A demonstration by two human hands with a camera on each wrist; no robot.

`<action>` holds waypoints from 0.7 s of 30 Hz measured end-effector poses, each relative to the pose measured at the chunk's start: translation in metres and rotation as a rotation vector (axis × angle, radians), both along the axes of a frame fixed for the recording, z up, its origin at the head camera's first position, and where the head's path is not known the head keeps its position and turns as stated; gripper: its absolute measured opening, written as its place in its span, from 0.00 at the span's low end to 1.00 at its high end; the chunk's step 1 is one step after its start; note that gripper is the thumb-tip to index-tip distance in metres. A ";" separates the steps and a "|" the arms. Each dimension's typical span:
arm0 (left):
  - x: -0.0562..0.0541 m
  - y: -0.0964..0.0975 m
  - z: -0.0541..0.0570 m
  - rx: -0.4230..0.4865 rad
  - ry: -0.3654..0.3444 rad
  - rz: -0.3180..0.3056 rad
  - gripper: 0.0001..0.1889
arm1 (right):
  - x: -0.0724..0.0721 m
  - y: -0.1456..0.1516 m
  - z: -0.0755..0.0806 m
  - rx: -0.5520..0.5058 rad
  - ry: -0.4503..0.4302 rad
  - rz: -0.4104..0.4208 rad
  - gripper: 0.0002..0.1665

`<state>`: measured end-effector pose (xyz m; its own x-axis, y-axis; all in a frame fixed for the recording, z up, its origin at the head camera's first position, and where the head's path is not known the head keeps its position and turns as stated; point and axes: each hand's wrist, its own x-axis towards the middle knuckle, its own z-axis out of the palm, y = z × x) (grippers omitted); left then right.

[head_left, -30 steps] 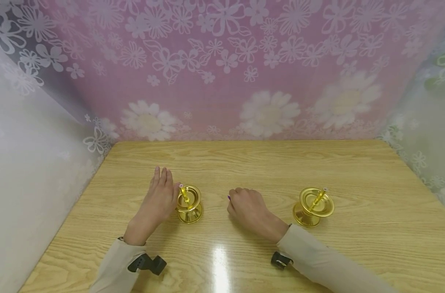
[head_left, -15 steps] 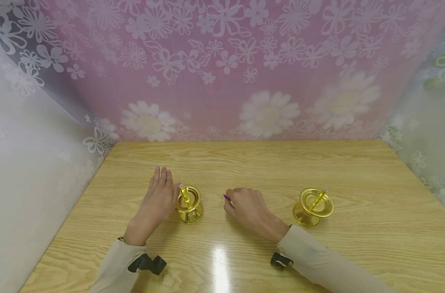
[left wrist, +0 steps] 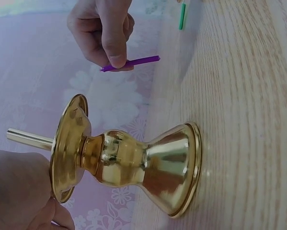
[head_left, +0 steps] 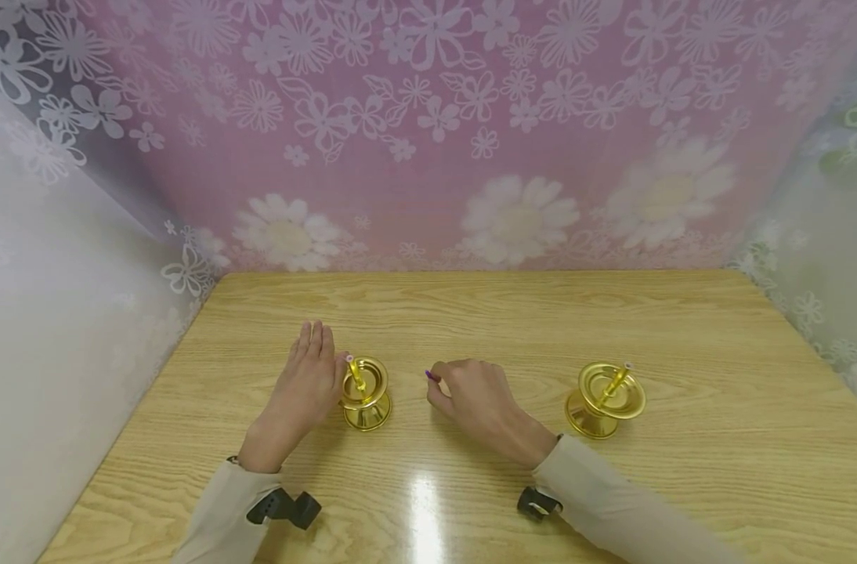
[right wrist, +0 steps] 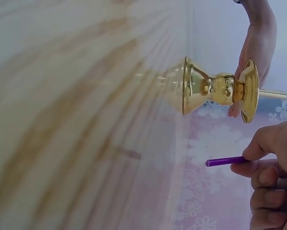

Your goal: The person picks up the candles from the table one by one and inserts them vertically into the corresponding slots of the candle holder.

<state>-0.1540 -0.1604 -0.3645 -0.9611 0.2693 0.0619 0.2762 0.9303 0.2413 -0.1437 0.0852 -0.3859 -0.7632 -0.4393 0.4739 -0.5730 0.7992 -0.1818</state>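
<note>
Next to the left-hand gold candle holder point(head_left: 367, 411), a footed dish with a thin upright tube, my left hand point(head_left: 305, 384) holds the dish by its rim, thumb at the edge and several other fingers straight. The left wrist view has this hand point(left wrist: 18, 191) against the dish, partly hidden. Pinched between the thumb and index finger of my right hand point(head_left: 474, 399) is a thin purple stick point(left wrist: 143, 61) with a small point at its end. In the right wrist view the purple stick point(right wrist: 224, 161) sticks out toward the table side, apart from the holder.
A second gold candle holder point(head_left: 592, 415) stands right of my right hand, its tube leaning right in the head view. A small green stick point(left wrist: 182, 17) lies on the wooden table point(head_left: 471, 313). Flowered pink cloth point(head_left: 414, 196) hangs behind the table.
The purple stick has shifted slightly left in my right fingers and shows more of its tip, with the thumb moved out to the left. My left hand and both candle holders stay in place.
</note>
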 end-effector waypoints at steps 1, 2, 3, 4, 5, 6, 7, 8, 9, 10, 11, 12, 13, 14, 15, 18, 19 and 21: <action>0.000 0.000 0.000 -0.003 -0.003 -0.001 0.31 | 0.000 0.000 0.000 -0.006 0.004 0.002 0.04; 0.000 0.000 0.000 -0.005 -0.005 -0.001 0.31 | 0.000 0.000 0.001 -0.014 0.006 0.003 0.04; -0.001 0.000 0.000 -0.007 -0.007 -0.002 0.31 | 0.000 0.000 0.001 -0.022 0.006 0.004 0.04; -0.001 0.001 -0.001 -0.008 -0.008 -0.001 0.31 | 0.000 0.000 0.001 -0.029 0.007 0.006 0.04; -0.001 0.001 -0.001 -0.008 -0.008 0.000 0.31 | 0.000 0.001 0.001 -0.035 0.006 0.008 0.04; -0.001 0.001 -0.001 -0.008 -0.008 0.000 0.31 | 0.000 0.001 0.002 -0.040 0.006 0.011 0.04; -0.001 0.001 -0.001 -0.006 -0.008 0.001 0.31 | 0.000 0.001 0.002 -0.044 0.007 0.012 0.04; -0.001 0.002 -0.001 -0.004 -0.006 0.001 0.31 | 0.000 0.001 0.002 -0.044 0.013 0.014 0.04; -0.001 0.002 -0.002 -0.002 -0.004 0.002 0.31 | 0.000 0.001 0.002 -0.045 0.018 0.018 0.04; -0.001 0.002 -0.002 -0.001 -0.001 0.001 0.31 | -0.001 0.001 0.003 -0.047 0.023 0.022 0.04; -0.001 0.002 -0.002 0.000 0.001 0.001 0.31 | -0.001 0.001 0.003 -0.050 0.028 0.026 0.03; -0.001 0.003 -0.002 0.001 0.003 0.000 0.31 | -0.001 0.001 0.003 -0.054 0.033 0.029 0.03; -0.001 0.003 -0.001 0.001 0.003 0.000 0.31 | -0.001 0.001 0.003 -0.058 0.042 0.034 0.03; -0.001 0.003 -0.001 0.000 0.005 0.000 0.31 | -0.001 0.000 0.003 -0.064 0.049 0.041 0.03; 0.000 0.003 -0.001 -0.003 0.004 0.001 0.31 | -0.001 0.000 0.004 -0.071 0.054 0.050 0.03; 0.001 0.002 0.000 -0.008 -0.007 0.005 0.31 | -0.001 -0.001 0.005 -0.092 0.072 0.071 0.03; 0.001 0.001 0.000 -0.007 -0.011 0.005 0.31 | -0.001 -0.001 0.006 -0.103 0.077 0.078 0.03; 0.001 0.001 0.001 -0.003 -0.017 0.005 0.31 | -0.001 -0.002 0.008 -0.124 0.077 0.082 0.03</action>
